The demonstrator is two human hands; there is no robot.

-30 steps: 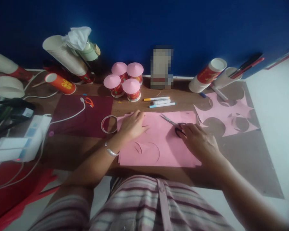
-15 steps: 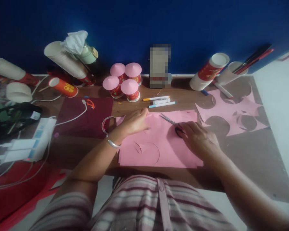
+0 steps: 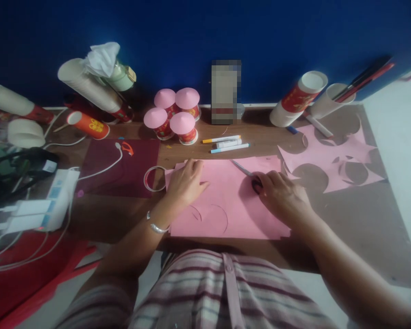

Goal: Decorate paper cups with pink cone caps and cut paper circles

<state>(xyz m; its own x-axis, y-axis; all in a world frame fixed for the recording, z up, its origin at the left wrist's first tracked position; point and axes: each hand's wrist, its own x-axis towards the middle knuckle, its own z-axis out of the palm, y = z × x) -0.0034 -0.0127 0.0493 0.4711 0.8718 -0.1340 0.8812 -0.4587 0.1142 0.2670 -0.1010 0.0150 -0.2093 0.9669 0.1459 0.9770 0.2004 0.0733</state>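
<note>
Pink paper sheets (image 3: 233, 205) lie in a loose stack at the table's front, with curved lines at the lower left. My left hand (image 3: 187, 185) rests on the stack's left part, its thumb apart from the fingers and nothing visible in it. On the right, my right hand (image 3: 284, 194) is closed around the dark handles of the scissors (image 3: 246, 170). Their blades are together and point up and left over the paper. Beyond the sheets lie an orange-capped marker (image 3: 221, 139), a white one and a blue-capped marker (image 3: 229, 148).
Several red cups with pink cone tops (image 3: 184, 122) stand at the back. Pink paper with round cut-outs (image 3: 335, 160) lies right. A tape roll (image 3: 154, 178) is beside my left hand. Left are a power strip (image 3: 60, 198), cables and an orange cup (image 3: 89, 125).
My left hand has shifted left and slightly toward me, away from the paper's top edge. The scissors' blades have closed together; my right hand has barely moved.
</note>
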